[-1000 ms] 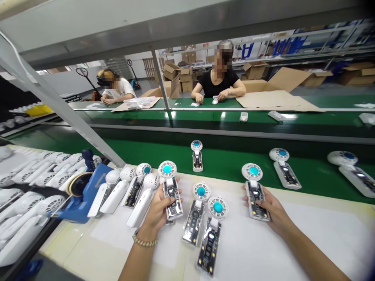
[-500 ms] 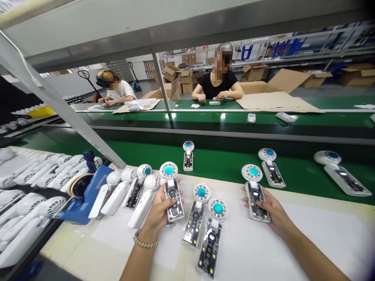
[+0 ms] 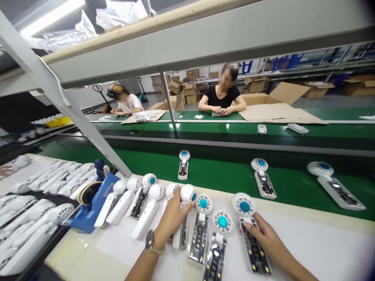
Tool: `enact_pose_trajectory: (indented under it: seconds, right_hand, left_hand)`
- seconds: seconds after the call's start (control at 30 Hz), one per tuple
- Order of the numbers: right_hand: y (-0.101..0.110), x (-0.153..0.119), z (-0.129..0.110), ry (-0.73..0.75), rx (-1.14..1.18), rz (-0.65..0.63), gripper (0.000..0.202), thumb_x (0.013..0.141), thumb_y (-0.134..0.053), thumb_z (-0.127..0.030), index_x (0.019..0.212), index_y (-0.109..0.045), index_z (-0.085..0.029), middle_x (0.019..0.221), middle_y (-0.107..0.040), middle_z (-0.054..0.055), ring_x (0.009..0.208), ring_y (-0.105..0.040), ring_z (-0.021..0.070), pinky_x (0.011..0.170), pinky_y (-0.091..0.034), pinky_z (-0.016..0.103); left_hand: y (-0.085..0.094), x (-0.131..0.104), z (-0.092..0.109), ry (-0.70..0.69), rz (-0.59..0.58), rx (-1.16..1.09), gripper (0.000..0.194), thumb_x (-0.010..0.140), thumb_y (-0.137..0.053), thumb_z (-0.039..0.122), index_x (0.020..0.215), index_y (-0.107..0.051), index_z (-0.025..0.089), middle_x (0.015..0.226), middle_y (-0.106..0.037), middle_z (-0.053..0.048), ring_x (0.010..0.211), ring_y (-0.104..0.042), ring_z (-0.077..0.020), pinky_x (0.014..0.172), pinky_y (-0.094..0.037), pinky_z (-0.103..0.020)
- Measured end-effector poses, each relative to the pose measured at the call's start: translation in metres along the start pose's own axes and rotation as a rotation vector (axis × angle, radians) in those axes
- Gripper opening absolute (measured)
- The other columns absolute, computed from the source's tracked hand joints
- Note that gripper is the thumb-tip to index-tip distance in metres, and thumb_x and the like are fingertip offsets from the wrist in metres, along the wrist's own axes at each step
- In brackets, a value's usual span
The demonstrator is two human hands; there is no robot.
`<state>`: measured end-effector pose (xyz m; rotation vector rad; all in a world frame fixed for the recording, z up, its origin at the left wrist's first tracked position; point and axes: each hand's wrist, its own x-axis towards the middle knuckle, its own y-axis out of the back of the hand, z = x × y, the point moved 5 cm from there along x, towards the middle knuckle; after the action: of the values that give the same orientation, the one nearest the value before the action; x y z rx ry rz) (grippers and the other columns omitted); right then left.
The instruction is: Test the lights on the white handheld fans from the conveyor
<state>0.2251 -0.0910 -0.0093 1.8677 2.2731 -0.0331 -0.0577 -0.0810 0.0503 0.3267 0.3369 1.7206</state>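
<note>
My left hand [image 3: 171, 216] is closed round a small handheld fan [image 3: 187, 194] near its white head. Its handle hangs partly hidden behind my fingers and wrist. My right hand [image 3: 268, 238] grips a second fan [image 3: 254, 246] by the handle, thumb on top, with the circuit board facing up. Between the hands lie two fans with teal centres, an exposed-board fan [image 3: 199, 238] and one nearer me with a lit spot [image 3: 216, 253]. Left of my left hand, several more fans stand in a row, including a white-backed fan [image 3: 145, 219].
A blue tape dispenser [image 3: 92, 212] sits left, beside rows of white fans [image 3: 35, 226]. Beyond the white worktop [image 3: 316, 238] runs a green conveyor [image 3: 216, 171] carrying several fans. A slanted metal post [image 3: 96, 136] rises at left. Two people sit across the line; another hand [image 3: 6, 170] shows far left.
My left hand has shifted its grip up to the fan's head, and that fan now sits by the row. My right hand has brought its fan lower and nearer. The view has tilted up.
</note>
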Motion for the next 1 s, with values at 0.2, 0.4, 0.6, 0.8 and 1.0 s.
enact_pose_trajectory:
  seconds: [0.2, 0.4, 0.6, 0.8, 1.0]
  right_hand:
    - [0.041, 0.033, -0.028, 0.121, -0.590, 0.177, 0.036, 0.080, -0.040, -0.052, 0.086, -0.059, -0.022, 0.086, -0.066, 0.006, 0.074, -0.060, 0.0245, 0.069, -0.046, 0.033]
    - [0.076, 0.127, -0.032, -0.128, -0.904, 0.428, 0.067, 0.074, -0.042, -0.055, 0.115, -0.045, -0.002, 0.115, -0.048, 0.029, 0.101, -0.050, 0.0422, 0.074, -0.043, 0.047]
    - [0.071, 0.139, -0.035, -0.098, -0.813, 0.321, 0.040, 0.069, -0.051, -0.036, 0.100, -0.054, -0.012, 0.091, -0.062, 0.014, 0.079, -0.062, 0.0273, 0.064, -0.046, 0.032]
    - [0.118, 0.060, -0.014, -0.056, -0.765, 0.410, 0.050, 0.070, -0.046, -0.044, 0.108, -0.050, -0.014, 0.107, -0.061, 0.013, 0.097, -0.058, 0.0290, 0.077, -0.046, 0.033]
    - [0.148, -0.016, 0.025, -0.223, -0.762, 0.521, 0.065, 0.068, -0.045, -0.056, 0.117, -0.046, -0.014, 0.102, -0.064, 0.015, 0.093, -0.060, 0.0331, 0.077, -0.047, 0.040]
  left_hand:
    - [0.053, 0.022, 0.013, -0.128, 0.186, 0.307, 0.033, 0.073, -0.057, 0.042, 0.095, -0.060, 0.018, 0.085, -0.062, -0.009, 0.085, -0.056, -0.0263, 0.081, -0.039, -0.035]
    - [0.066, 0.110, 0.003, 0.151, 0.087, 0.626, 0.047, 0.074, -0.057, 0.042, 0.101, -0.053, 0.005, 0.097, -0.059, -0.019, 0.098, -0.054, -0.0320, 0.080, -0.040, -0.036]
    - [0.011, 0.160, 0.009, 0.273, -0.130, 0.626, 0.028, 0.085, -0.050, 0.033, 0.105, -0.053, 0.014, 0.102, -0.057, -0.006, 0.085, -0.057, -0.0162, 0.073, -0.049, -0.036]
    - [-0.079, 0.114, 0.075, -0.001, -0.345, 0.547, 0.034, 0.076, -0.054, 0.038, 0.090, -0.059, 0.008, 0.093, -0.062, -0.015, 0.078, -0.060, -0.0219, 0.062, -0.045, -0.028]
    - [-0.216, 0.008, 0.121, -0.209, -0.680, 0.486, 0.043, 0.065, -0.057, 0.042, 0.089, -0.063, 0.007, 0.081, -0.066, -0.017, 0.069, -0.061, -0.0249, 0.055, -0.044, -0.029]
